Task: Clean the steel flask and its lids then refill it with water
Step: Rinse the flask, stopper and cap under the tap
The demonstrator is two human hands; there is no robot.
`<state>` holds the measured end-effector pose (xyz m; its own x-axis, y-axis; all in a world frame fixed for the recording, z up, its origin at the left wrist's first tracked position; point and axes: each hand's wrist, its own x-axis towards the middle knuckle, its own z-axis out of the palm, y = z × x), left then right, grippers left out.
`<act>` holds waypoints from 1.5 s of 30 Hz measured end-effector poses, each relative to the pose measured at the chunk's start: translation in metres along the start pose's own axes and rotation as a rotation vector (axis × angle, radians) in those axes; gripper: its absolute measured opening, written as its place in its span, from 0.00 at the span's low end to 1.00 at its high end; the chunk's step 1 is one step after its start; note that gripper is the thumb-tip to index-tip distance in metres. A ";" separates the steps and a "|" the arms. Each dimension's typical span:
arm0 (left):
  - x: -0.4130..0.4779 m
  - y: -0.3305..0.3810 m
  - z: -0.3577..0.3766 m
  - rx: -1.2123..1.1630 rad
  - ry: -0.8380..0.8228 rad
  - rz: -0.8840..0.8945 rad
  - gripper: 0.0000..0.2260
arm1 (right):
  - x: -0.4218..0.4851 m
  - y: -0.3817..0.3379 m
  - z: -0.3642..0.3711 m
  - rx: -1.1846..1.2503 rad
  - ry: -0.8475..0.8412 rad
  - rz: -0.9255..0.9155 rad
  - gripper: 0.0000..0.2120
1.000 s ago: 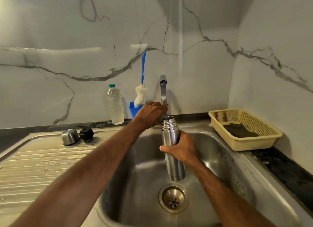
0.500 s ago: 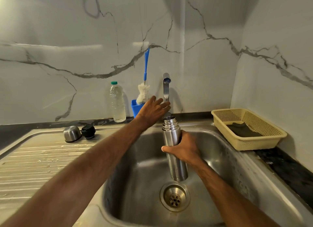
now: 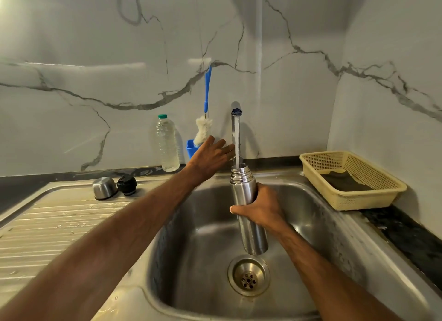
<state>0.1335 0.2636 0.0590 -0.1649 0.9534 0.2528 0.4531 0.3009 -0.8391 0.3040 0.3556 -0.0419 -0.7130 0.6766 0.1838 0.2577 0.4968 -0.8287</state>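
My right hand grips the steel flask round its middle and holds it upright over the sink basin. The flask's mouth is open, right under the tap, and a thin stream of water runs into it. My left hand is stretched out beside the tap's stem, fingers straight, holding nothing. On the drainboard at the left lie the steel cup lid, mouth down, and the black stopper lid, side by side.
Behind the sink stand a clear plastic bottle and a blue holder with a white bottle brush. A yellow basket with a dark cloth sits on the right counter. The drain lies below the flask.
Water now runs from the tap into the flask. My left hand has come off the tap handle and its fingers have spread. The flask stays in my right hand under the spout.
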 end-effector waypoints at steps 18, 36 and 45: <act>-0.070 0.053 -0.005 -1.255 -0.097 -0.520 0.24 | -0.003 -0.017 -0.011 -0.034 0.089 0.030 0.30; -0.107 0.103 -0.022 -1.517 -0.300 -0.612 0.23 | -0.017 -0.015 -0.012 -0.304 -0.025 0.125 0.30; -0.110 0.099 -0.022 -1.514 -0.301 -0.603 0.23 | -0.018 -0.017 -0.008 -0.345 -0.002 0.114 0.29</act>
<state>0.2159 0.1889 -0.0413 -0.6930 0.7140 0.0998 0.6221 0.5223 0.5832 0.3175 0.3393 -0.0274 -0.6683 0.7372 0.0997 0.5402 0.5731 -0.6163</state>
